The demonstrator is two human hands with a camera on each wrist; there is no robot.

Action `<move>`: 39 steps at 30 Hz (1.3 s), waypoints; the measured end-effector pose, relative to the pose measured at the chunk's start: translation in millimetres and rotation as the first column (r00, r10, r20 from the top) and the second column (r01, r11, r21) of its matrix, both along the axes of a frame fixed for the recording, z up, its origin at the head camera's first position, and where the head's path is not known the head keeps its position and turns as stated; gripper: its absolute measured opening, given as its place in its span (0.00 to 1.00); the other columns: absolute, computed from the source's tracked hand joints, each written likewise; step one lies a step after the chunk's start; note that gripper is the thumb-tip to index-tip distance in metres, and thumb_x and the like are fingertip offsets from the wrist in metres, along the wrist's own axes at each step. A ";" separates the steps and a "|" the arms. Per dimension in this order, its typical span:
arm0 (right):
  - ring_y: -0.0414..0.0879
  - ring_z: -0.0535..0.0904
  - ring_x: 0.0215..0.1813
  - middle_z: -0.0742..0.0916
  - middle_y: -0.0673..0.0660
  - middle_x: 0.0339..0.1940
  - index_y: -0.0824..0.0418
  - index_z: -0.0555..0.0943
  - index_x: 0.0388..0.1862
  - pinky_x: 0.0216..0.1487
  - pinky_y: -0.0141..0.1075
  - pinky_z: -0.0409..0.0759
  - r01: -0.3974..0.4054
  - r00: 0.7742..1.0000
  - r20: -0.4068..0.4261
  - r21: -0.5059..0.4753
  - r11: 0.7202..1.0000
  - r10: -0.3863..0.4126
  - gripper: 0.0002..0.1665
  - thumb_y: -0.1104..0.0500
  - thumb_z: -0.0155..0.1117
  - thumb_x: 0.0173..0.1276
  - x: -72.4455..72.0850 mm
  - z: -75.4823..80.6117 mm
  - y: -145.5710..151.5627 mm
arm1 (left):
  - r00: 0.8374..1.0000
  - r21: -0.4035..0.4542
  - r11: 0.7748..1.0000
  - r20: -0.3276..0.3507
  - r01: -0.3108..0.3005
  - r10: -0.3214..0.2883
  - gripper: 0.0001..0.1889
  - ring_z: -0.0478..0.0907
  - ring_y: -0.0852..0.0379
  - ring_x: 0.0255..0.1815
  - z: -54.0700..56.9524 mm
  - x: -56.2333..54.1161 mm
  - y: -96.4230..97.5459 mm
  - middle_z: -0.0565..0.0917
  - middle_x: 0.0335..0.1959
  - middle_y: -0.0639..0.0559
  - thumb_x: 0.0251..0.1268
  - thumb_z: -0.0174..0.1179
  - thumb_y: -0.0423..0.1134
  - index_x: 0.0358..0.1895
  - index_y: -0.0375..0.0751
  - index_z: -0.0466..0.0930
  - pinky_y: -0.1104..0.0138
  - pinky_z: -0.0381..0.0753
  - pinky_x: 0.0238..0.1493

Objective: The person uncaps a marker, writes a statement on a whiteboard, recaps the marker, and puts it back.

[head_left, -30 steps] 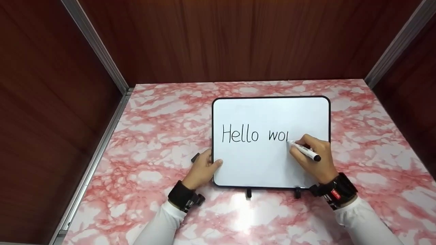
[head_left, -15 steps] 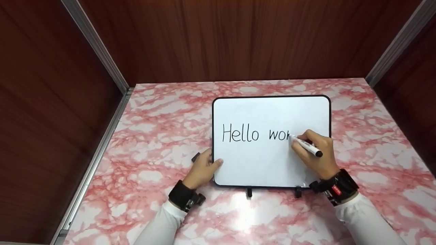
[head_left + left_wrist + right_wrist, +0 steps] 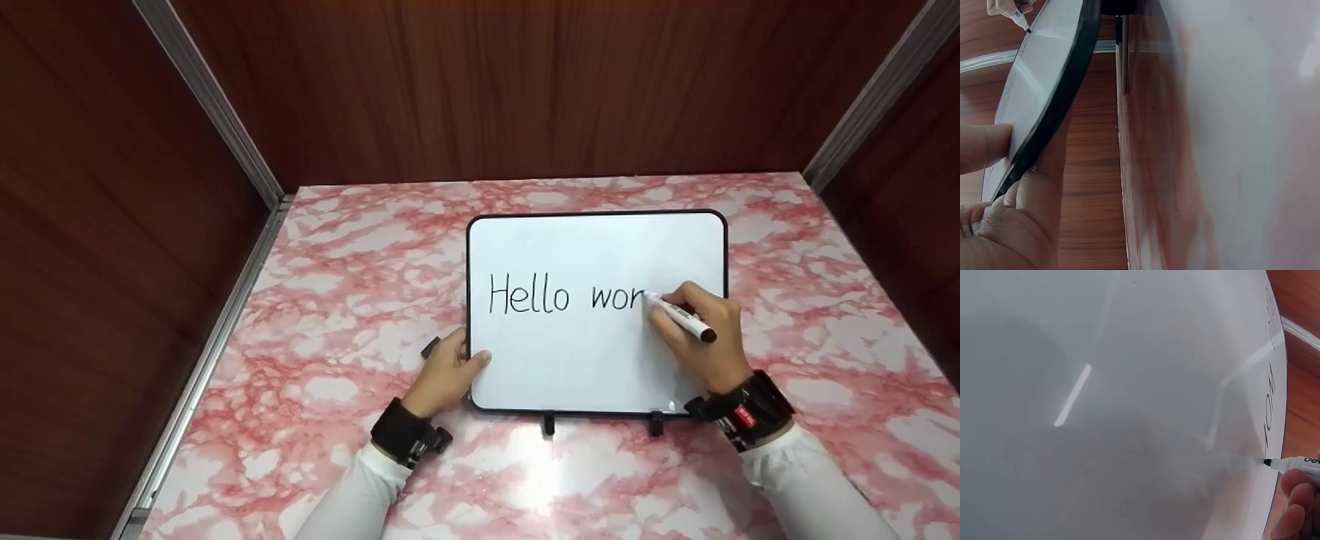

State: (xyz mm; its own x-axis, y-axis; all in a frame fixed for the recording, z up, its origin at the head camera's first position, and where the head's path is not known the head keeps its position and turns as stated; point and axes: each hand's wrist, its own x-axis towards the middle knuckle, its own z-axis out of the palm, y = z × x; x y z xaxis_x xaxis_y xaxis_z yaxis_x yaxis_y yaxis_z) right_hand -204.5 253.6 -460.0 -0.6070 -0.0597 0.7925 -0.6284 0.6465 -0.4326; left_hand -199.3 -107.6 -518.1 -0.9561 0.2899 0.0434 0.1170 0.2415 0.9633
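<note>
A whiteboard [image 3: 570, 367] with a black frame stands propped on small black feet, bearing "Hello wor" in black handwriting [image 3: 529, 294]. My left hand [image 3: 444, 375] grips its left edge low down, thumb on the white face and fingers behind, as the left wrist view also shows. In my right hand [image 3: 705, 337] a white marker [image 3: 686, 321] with a black end is pinched between thumb and fingers. The marker's black tip [image 3: 1267, 462] is right at the board's surface, at the end of the "r". The back of the board is hidden.
The board stands on a table [image 3: 337, 300] with a red and white marbled top. Dark wood panels [image 3: 525, 90] with metal corner strips [image 3: 225, 112] enclose it at the back and sides. A small black piece [image 3: 430, 346] shows beside the left hand.
My right hand has moved slightly right and up with the marker, and the stroke after "wo" has become an "r". The left hand and the board have stayed in place.
</note>
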 end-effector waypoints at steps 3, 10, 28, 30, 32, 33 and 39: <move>0.36 0.69 0.15 0.80 0.45 0.16 0.61 0.79 0.22 0.16 0.24 0.65 0.005 1.000 0.003 0.000 1.000 -0.005 0.06 0.67 0.69 0.52 -0.1 0.5 0.0 | 1.000 0.018 1.000 0.010 0.002 -0.002 0.16 0.84 0.49 0.31 0.0 -0.4 0.1 0.86 0.37 0.43 0.68 0.60 0.35 0.55 0.35 0.74 0.59 0.86 0.32; 0.36 0.72 0.17 0.83 0.47 0.18 0.63 0.80 0.24 0.19 0.22 0.68 0.032 0.999 0.011 -0.052 0.998 -0.032 0.06 0.67 0.70 0.51 -0.5 2.1 0.9 | 1.000 -0.012 1.000 0.003 -0.007 0.007 0.13 0.84 0.52 0.29 0.2 -0.1 1.2 0.86 0.35 0.46 0.67 0.60 0.35 0.52 0.36 0.75 0.61 0.85 0.31; 0.37 0.75 0.19 0.85 0.49 0.19 0.63 0.80 0.25 0.22 0.21 0.69 0.060 0.998 0.025 -0.051 0.997 -0.059 0.03 0.66 0.68 0.52 -11.7 11.5 3.6 | 1.000 0.013 1.000 -0.010 0.003 -0.003 0.13 0.85 0.52 0.31 -0.3 0.0 0.7 0.86 0.36 0.44 0.67 0.59 0.35 0.52 0.34 0.74 0.60 0.85 0.32; 0.37 0.75 0.19 0.85 0.49 0.19 0.62 0.80 0.25 0.21 0.21 0.69 0.058 0.998 0.029 -0.048 0.997 -0.056 0.03 0.66 0.68 0.52 -11.4 11.9 3.4 | 1.000 0.009 1.000 -0.022 0.000 0.000 0.13 0.85 0.52 0.30 -0.1 0.0 0.5 0.86 0.35 0.44 0.67 0.60 0.35 0.51 0.34 0.75 0.60 0.85 0.31; 0.37 0.74 0.18 0.84 0.49 0.18 0.62 0.80 0.24 0.20 0.21 0.68 0.054 0.998 0.031 -0.046 0.997 -0.053 0.04 0.66 0.68 0.52 -10.8 12.0 3.1 | 1.000 0.003 1.000 -0.025 -0.005 0.005 0.12 0.84 0.53 0.29 0.0 -0.2 0.5 0.86 0.33 0.46 0.67 0.60 0.35 0.50 0.35 0.75 0.61 0.85 0.31; 0.37 0.74 0.17 0.84 0.49 0.18 0.62 0.80 0.24 0.20 0.22 0.68 0.052 0.998 0.034 -0.045 0.998 -0.050 0.04 0.66 0.68 0.52 -10.4 12.0 2.9 | 1.000 0.003 1.000 -0.022 -0.006 0.006 0.12 0.84 0.52 0.29 4.4 1.7 1.0 0.86 0.33 0.44 0.67 0.60 0.34 0.50 0.35 0.75 0.60 0.85 0.31; 0.37 0.71 0.15 0.82 0.47 0.15 0.61 0.79 0.21 0.17 0.23 0.67 0.039 0.999 0.034 -0.026 0.999 -0.038 0.05 0.67 0.68 0.51 -7.1 9.4 2.5 | 1.000 0.018 1.000 0.014 0.007 -0.007 0.15 0.84 0.44 0.32 8.6 2.9 1.7 0.86 0.37 0.39 0.68 0.58 0.31 0.55 0.31 0.73 0.55 0.85 0.34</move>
